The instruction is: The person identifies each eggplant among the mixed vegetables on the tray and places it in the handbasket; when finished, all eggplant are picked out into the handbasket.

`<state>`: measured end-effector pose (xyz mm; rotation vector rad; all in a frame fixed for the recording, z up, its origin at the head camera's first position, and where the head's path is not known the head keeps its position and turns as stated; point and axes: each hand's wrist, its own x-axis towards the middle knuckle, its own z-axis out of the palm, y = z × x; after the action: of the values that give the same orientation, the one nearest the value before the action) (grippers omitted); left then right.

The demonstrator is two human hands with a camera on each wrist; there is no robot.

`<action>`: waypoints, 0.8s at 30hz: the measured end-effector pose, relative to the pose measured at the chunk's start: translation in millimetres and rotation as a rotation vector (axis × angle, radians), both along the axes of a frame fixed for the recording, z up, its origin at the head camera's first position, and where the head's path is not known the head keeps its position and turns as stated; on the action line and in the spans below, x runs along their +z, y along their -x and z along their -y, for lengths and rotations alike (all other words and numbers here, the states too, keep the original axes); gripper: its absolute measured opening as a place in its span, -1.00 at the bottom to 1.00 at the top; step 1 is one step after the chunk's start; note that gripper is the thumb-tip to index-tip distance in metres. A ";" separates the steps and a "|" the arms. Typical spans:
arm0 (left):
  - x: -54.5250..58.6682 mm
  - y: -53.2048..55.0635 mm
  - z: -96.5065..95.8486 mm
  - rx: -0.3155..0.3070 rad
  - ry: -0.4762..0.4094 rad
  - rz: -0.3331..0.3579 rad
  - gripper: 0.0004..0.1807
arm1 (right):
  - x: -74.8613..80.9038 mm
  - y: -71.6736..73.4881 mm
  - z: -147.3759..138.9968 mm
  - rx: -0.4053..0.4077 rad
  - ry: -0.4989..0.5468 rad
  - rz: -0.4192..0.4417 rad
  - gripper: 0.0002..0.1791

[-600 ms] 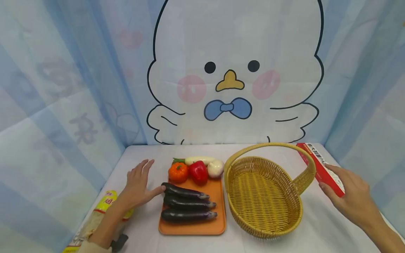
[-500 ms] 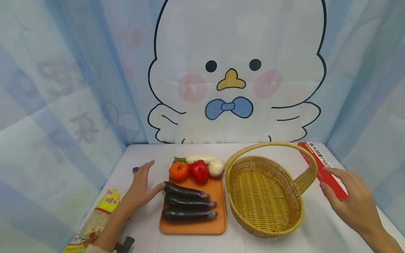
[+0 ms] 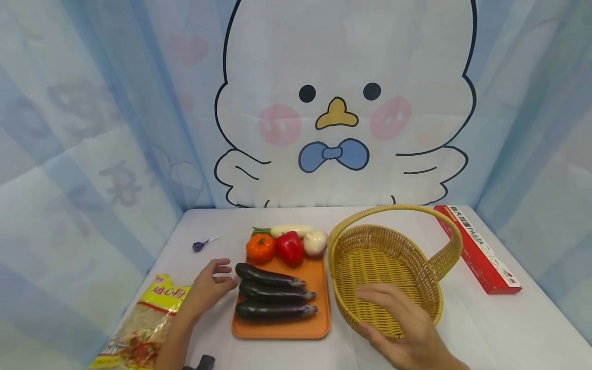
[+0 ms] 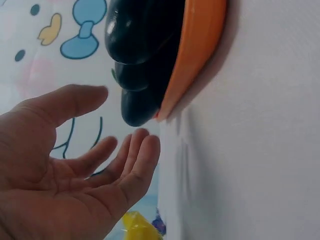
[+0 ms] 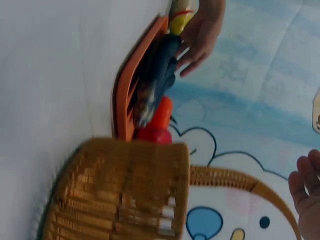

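Observation:
My left hand [image 3: 210,288] hovers at the left side of the orange tray [image 3: 282,331], its fingers relaxed and nothing in its grasp. Just beyond its fingertips lie the stem-opposite ends of several dark eggplants [image 3: 275,293]; the left wrist view shows a gap between the thumb and the eggplants [image 4: 142,30]. Behind them an orange pumpkin [image 3: 260,248], a red bell pepper [image 3: 290,248], a white radish [image 3: 291,230] and a whitish onion-like bulb [image 3: 315,242] sit at the tray's back. My right hand [image 3: 411,329], fingers loosely bent and holding nothing, overlaps the near part of the wicker basket [image 3: 339,298].
A red pasta box [image 3: 478,252] lies at the right edge of the table. On the left are a yellow-topped food bag [image 3: 148,324] and a purple lollipop [image 3: 199,246]. The basket's tall handle [image 3: 398,207] arches up. A dark object [image 3: 205,362] is at the bottom edge.
My right hand has moved left from the pasta box to the basket's near side. My left hand has drawn down slightly toward me, uncovering the lollipop.

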<state>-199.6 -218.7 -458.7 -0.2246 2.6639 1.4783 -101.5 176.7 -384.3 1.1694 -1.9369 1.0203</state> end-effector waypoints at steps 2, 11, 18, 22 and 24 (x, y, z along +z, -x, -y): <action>-5.2 0.3 2.6 -0.011 -0.020 0.029 -0.32 | -8.5 -1.2 14.8 -0.001 -0.043 0.128 -0.51; -19.2 2.8 11.8 -0.078 -0.039 0.076 -0.43 | -38.7 9.1 71.6 -0.061 -0.180 0.516 -0.36; -22.9 3.5 9.1 -0.115 -0.025 0.084 -0.50 | -51.4 21.2 93.7 -0.204 -0.249 0.663 -0.41; -24.6 2.4 9.3 -0.135 -0.033 0.077 -0.55 | -59.1 31.0 97.8 -0.230 -0.264 0.699 -0.47; -25.2 2.0 9.7 -0.141 -0.035 0.079 -0.56 | -62.7 36.2 98.7 -0.238 -0.268 0.727 -0.50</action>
<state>-201.7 -228.5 -483.9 -0.0885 2.5328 1.4403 -137.7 78.0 -447.0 0.7087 -2.7718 1.1804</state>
